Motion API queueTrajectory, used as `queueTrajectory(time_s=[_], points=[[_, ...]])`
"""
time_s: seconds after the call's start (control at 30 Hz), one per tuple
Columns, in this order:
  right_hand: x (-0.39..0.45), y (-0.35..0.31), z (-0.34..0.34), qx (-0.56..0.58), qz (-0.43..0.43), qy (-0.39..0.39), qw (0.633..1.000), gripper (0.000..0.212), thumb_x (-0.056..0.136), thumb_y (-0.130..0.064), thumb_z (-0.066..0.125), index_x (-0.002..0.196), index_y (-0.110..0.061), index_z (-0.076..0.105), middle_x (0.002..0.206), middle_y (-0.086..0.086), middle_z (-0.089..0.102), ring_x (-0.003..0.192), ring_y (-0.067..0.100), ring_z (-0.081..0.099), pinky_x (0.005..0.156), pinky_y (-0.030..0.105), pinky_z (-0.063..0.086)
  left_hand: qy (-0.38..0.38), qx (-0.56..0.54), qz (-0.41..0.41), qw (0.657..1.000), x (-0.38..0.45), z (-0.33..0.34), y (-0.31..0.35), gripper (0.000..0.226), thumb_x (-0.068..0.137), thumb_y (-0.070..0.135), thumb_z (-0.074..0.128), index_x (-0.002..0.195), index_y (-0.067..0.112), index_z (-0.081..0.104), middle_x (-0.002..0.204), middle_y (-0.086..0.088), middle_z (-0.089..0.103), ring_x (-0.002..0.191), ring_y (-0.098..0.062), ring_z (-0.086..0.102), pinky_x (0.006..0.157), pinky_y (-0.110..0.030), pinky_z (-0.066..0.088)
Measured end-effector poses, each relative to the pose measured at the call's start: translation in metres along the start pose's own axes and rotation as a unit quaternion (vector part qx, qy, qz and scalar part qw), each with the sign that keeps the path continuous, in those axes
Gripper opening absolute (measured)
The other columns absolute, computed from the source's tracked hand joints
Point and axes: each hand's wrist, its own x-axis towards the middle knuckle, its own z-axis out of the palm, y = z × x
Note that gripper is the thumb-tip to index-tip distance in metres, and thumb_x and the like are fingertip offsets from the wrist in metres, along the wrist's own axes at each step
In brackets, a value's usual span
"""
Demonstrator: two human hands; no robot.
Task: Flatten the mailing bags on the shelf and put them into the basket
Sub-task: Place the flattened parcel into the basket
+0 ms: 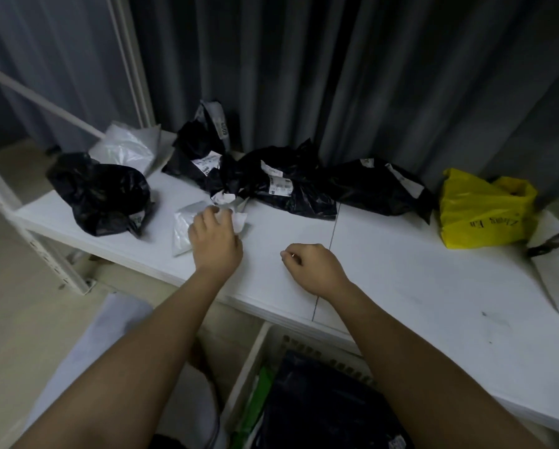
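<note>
Above the basket (bags already inside), the left hand curls fingers onto a white mailing bag — light, limp, slippery, best pinched by an edge — while the right hand rests loosely curled, empty.

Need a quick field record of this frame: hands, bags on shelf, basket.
left hand: fingers on the small white bag, grip unclear
right hand: loosely curled, holds nothing, rests on the shelf
black bags: crumpled, one at left, others along the back
yellow bag: right, by the curtain
basket: below the shelf edge, holds a black bag
</note>
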Motion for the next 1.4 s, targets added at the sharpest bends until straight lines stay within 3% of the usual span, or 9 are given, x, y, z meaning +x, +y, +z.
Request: queueTrajectory(time_s=[0.23,0.43,0.67,0.87,1.03,1.13,1.2,1.3,1.4], points=[[0.032,-0.01,0.025,-0.008,-0.01,-0.036,0.999,0.041,0.098,-0.03,0.045,0.058,-0.025,0.036,0.054,-0.006,0.041,0.057,0.019,0.043,0.057,0.03,0.033,-0.153,0.035,-0.101,0.982,0.032,0.011,-0.041,0.073,0.09,0.029,0.049,0.151,0.022,0.008,0.158,-0.012,0.0,0.144,-0.04,-0.005,0.113,-0.059,0.009],[0.032,-0.008,0.03,-0.013,-0.009,-0.048,0.999,0.044,0.098,-0.029,0.045,0.056,-0.025,0.032,0.055,-0.004,0.041,0.058,0.02,0.043,0.055,0.029,0.031,-0.111,0.109,-0.083,0.984,0.031,0.012,-0.048,0.057,0.087,0.022,0.058,0.139,0.016,0.036,0.13,-0.016,0.04,0.118,-0.038,0.038,0.09,-0.043,0.039],[0.018,-0.01,0.02,-0.008,0.019,-0.063,0.998,0.037,0.098,-0.029,0.045,0.063,-0.017,0.044,0.062,0.0,0.049,0.066,0.023,0.05,0.062,0.032,0.04,-0.091,0.092,-0.105,0.986,0.014,-0.014,-0.045,0.038,0.086,0.014,0.055,0.123,0.007,0.049,0.12,-0.018,0.042,0.109,-0.038,0.039,0.071,-0.037,0.035],[0.008,-0.028,0.0,-0.008,0.025,-0.059,0.998,0.039,0.098,-0.031,0.045,0.059,-0.024,0.041,0.062,-0.005,0.047,0.068,0.021,0.048,0.062,0.029,0.037,-0.014,0.014,-0.099,0.995,-0.001,-0.053,-0.037,0.035,0.079,0.014,0.059,0.11,-0.003,0.053,0.111,-0.024,0.048,0.104,-0.04,0.043,0.076,-0.044,0.039],[-0.012,-0.033,-0.022,0.041,0.013,0.01,0.999,0.028,0.096,-0.031,0.046,0.086,-0.012,0.064,0.084,0.003,0.066,0.079,0.025,0.06,0.07,0.034,0.048,-0.003,-0.156,-0.084,0.984,-0.012,-0.096,-0.004,0.037,0.083,0.024,0.063,0.111,0.003,0.05,0.12,-0.018,0.042,0.112,-0.036,0.038,0.086,-0.039,0.035],[-0.027,-0.028,-0.033,0.103,0.035,0.047,0.993,0.029,0.097,-0.031,0.048,0.122,-0.023,0.057,0.118,-0.004,0.059,0.096,0.015,0.058,0.082,0.031,0.048,-0.024,-0.291,-0.057,0.955,-0.016,-0.108,0.023,0.021,0.084,0.023,0.06,0.1,0.013,0.051,0.114,-0.01,0.045,0.108,-0.031,0.044,0.092,-0.038,0.04],[-0.043,-0.02,-0.043,0.189,0.084,0.078,0.975,0.047,0.097,-0.033,0.05,0.142,-0.025,0.038,0.133,-0.005,0.044,0.113,0.016,0.052,0.089,0.028,0.043,-0.061,-0.389,-0.049,0.918,-0.021,-0.114,0.049,0.01,0.086,0.019,0.057,0.09,0.018,0.048,0.103,-0.006,0.05,0.096,-0.024,0.051,0.079,-0.033,0.044],[-0.062,-0.01,-0.057,0.347,0.155,0.131,0.916,0.05,0.097,-0.027,0.05,0.144,-0.026,0.032,0.135,-0.002,0.042,0.114,0.016,0.05,0.079,0.024,0.043,-0.14,-0.535,-0.064,0.831,-0.035,-0.121,0.086,0.011,0.092,0.009,0.052,0.102,0.015,0.049,0.097,0.001,0.056,0.087,-0.012,0.056,0.069,-0.019,0.043],[-0.083,0.008,-0.075,0.446,0.19,0.169,0.858,0.03,0.098,-0.019,0.044,0.127,-0.023,0.049,0.121,0.004,0.058,0.106,0.02,0.059,0.084,0.032,0.049,-0.216,-0.613,-0.08,0.756,-0.047,-0.116,0.116,0.029,0.093,0.004,0.047,0.12,0.016,0.049,0.107,0.002,0.063,0.097,-0.013,0.061,0.081,-0.026,0.051]])
